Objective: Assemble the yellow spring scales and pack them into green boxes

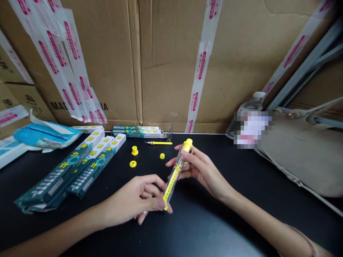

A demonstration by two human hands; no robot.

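Observation:
A clear tubular spring scale with a yellow cap and a yellow numbered strip inside is held tilted above the black table. My left hand pinches its lower end between thumb and fingers. Up near the yellow cap, my right hand grips the tube, some fingertips showing beyond it. Beyond my hands lie loose yellow parts: a flanged cap, a ring, a small plug and a thin yellow rod with a metal tip. A clear tube stands upright behind the rod.
Several spring scale boxes are stacked at the left, with more boxes along the back. Further left sits a blue packet. A plastic bottle and a beige bag are at the right. Taped cardboard walls the back.

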